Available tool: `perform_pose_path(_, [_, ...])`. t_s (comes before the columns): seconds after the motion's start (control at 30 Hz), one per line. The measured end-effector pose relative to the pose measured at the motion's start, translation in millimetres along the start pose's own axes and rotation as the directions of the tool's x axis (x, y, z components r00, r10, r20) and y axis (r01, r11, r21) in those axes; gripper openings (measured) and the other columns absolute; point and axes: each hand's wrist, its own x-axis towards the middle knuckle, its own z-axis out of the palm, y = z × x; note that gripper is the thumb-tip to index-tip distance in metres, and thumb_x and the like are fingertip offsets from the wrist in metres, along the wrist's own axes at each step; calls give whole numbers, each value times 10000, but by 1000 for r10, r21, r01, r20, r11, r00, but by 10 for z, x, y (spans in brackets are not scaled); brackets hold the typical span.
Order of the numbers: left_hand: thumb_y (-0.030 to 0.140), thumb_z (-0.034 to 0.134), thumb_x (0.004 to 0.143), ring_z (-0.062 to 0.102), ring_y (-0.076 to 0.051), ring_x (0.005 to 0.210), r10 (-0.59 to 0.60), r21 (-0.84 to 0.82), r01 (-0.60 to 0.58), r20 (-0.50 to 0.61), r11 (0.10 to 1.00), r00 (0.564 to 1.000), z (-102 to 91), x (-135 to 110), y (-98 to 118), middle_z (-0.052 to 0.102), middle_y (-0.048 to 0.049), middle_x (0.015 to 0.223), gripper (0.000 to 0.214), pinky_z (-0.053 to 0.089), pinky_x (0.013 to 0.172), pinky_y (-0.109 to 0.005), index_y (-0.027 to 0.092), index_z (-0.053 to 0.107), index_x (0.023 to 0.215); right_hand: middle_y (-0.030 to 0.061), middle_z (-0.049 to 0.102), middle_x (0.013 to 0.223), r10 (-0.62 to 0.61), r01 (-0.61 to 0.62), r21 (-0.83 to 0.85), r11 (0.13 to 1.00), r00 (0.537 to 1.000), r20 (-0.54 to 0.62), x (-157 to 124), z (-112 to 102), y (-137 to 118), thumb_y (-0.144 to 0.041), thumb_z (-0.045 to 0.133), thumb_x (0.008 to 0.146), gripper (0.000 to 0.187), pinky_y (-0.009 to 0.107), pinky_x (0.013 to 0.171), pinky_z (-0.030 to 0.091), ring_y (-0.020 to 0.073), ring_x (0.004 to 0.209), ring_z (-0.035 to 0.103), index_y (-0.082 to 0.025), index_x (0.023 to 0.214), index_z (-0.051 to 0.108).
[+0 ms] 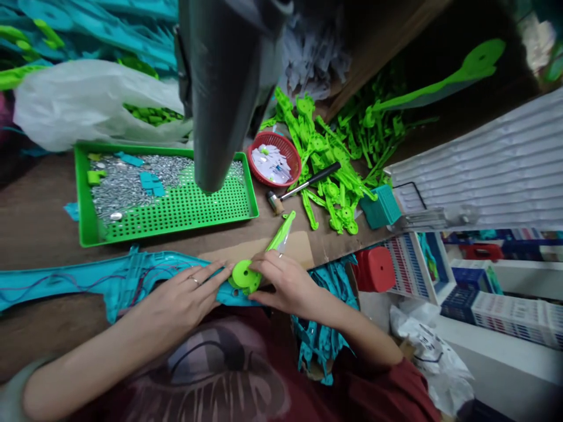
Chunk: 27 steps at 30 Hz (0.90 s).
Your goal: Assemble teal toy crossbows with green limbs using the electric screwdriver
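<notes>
A long blue plastic shell (88, 278) with thin dark wires along it lies at the table's near edge. My left hand (187, 293), wearing a ring, is closed over its right end, fingertips beside a lime-green plastic piece (243, 274). That piece has a round disc with a centre hole and a narrow arm pointing away to the upper right. Thumb and fingers of my right hand (285, 281) grip it at the disc's right side, against the blue shell's end. The fingers partly hide where the two parts meet.
A green perforated tray (211, 214) holds small metal pieces. Behind it hangs a dark cylindrical machine part (220, 94). A red basket (297, 155) of white strips, a hammer (303, 181) and piled green parts (325, 152) lie beyond. Cardboard (301, 249) lies near my right hand.
</notes>
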Motion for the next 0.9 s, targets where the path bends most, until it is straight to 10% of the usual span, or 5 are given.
perform_pose_path(0.53, [127,402,926,475,-355,1403,53,110,-58,43,992,998,-79,18,44,413,-117,1607,432,440,1105,-494,132,700,1239,110,679,1032,-79,87,-255,963,996,39,-9,138,-52,-385,667,937,209,376,848,547,253,984,624,-185,946,606])
perform_pose_path(0.7, [57,397,864,548,-362,1318,137,226,-138,21,964,990,-191,92,52,488,-139,1540,474,479,1049,-478,84,728,1203,84,711,994,-47,61,87,994,987,-152,-5,-123,65,-401,659,943,194,377,794,568,216,904,662,-207,937,651])
perform_pose_path(0.77, [43,400,847,562,-353,1302,137,235,-131,-8,963,991,-178,95,49,508,-137,1520,480,484,1041,-474,93,743,1178,0,617,707,163,14,363,932,877,-452,6,-412,102,-463,597,964,317,312,596,524,157,640,592,-245,735,578])
perform_pose_path(0.87, [62,400,844,538,-354,1330,136,224,-126,-33,966,990,-138,83,46,497,-137,1528,471,478,1051,-472,92,754,1153,-79,255,474,445,206,613,762,521,-728,112,-739,150,-544,445,990,545,227,376,292,99,383,256,-247,559,293])
perform_pose_path(0.9, [70,400,844,533,-353,1334,137,223,-125,-39,967,990,-130,80,47,496,-137,1528,470,479,1050,-470,91,755,1150,-86,184,464,484,286,644,710,466,-741,182,-756,181,-575,407,987,568,216,355,238,91,368,182,-244,557,238])
